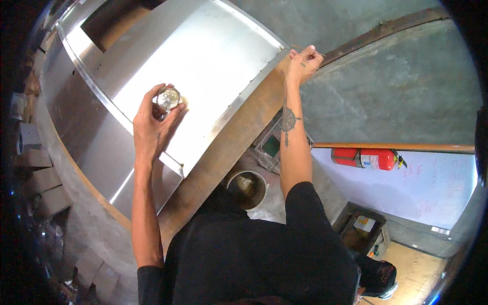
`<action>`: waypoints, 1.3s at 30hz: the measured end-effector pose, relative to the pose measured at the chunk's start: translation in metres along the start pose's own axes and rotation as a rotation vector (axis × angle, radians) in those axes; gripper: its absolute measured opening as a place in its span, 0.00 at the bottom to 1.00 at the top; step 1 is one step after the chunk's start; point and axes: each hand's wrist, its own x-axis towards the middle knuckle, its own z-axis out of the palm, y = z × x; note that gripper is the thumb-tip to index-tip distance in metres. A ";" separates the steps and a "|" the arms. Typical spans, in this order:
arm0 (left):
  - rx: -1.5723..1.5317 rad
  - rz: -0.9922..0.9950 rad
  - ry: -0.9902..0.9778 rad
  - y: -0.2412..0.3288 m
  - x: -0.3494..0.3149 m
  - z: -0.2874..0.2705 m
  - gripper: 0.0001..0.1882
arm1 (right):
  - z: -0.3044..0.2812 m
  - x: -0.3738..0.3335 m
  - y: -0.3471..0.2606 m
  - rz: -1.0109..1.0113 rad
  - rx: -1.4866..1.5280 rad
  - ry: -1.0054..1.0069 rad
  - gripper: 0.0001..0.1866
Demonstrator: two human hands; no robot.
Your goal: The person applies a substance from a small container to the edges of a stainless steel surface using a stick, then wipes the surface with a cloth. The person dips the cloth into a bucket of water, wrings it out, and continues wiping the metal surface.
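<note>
My left hand is closed around a small round glass jar, its fingers and thumb on opposite sides. The jar is over a large bent panel of shiny sheet metal; whether it touches the metal I cannot tell. Out at the panel's far right corner, my right hand pinches a thin brownish stick. Its tip is close to the metal edge, too small to make out. Small dark notches run along the panel's right edge.
A wooden tabletop carries the panel. Below it stand a round bucket and a crate. To the right are a green-grey wall, a red fire extinguisher and a whiteboard. Another person's dark cap shows lower right.
</note>
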 end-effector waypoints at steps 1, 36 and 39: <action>-0.017 0.070 0.039 -0.007 -0.001 0.001 0.32 | 0.004 0.004 0.011 -0.037 -0.005 -0.025 0.19; 0.049 0.162 0.107 -0.019 0.002 0.008 0.32 | -0.002 0.008 0.017 -0.059 -0.101 -0.142 0.18; 0.039 0.144 0.094 -0.018 0.001 0.007 0.32 | -0.001 0.011 0.020 -0.065 -0.099 -0.119 0.18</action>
